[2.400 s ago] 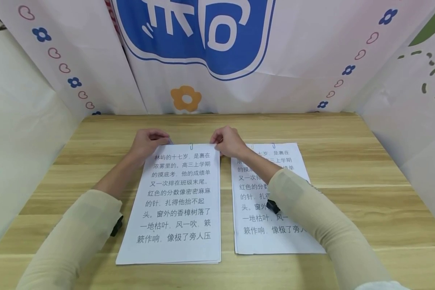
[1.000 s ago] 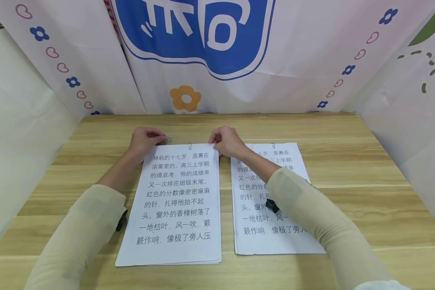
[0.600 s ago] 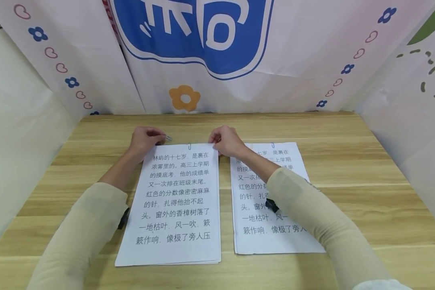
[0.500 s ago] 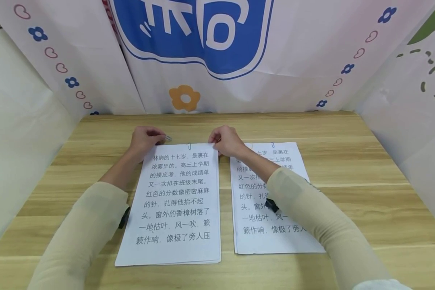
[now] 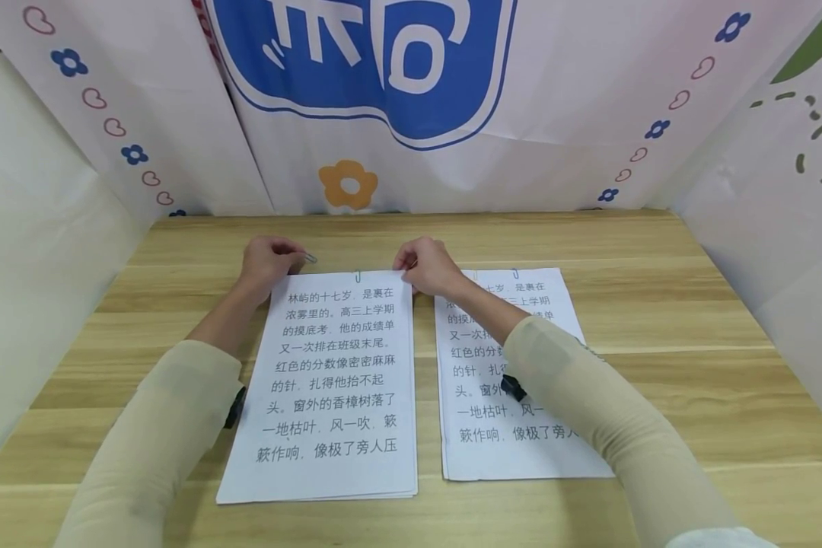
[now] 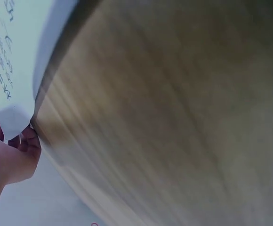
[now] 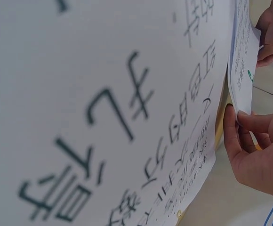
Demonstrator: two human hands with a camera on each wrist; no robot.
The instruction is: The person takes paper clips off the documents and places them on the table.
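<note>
Two stacks of printed paper lie side by side. My left hand (image 5: pixel 269 259) is at the top left corner of the left stack (image 5: pixel 336 380), pinching a small paper clip (image 5: pixel 310 257) just beyond the top edge. In the left wrist view, a paper corner (image 6: pixel 16 120) partly covers the left hand's fingers. My right hand (image 5: pixel 428 265) pinches the same stack's top right corner between thumb and fingers, as the right wrist view also shows. A green paper clip (image 5: pixel 358 276) sits on this stack's top edge, between the hands.
The right stack (image 5: pixel 520 457) lies partly under my right forearm, with a yellow clip (image 5: pixel 476 275) and a dark blue clip (image 5: pixel 516 273) on its top edge. The wooden table (image 5: pixel 692 396) meets printed white sheeting (image 5: pixel 555 175) behind and at both sides.
My left hand has shifted slightly left and away from me, and its paper clip now shows clearly beyond the sheet edge. The right hand keeps its hold on the stack's corner.
</note>
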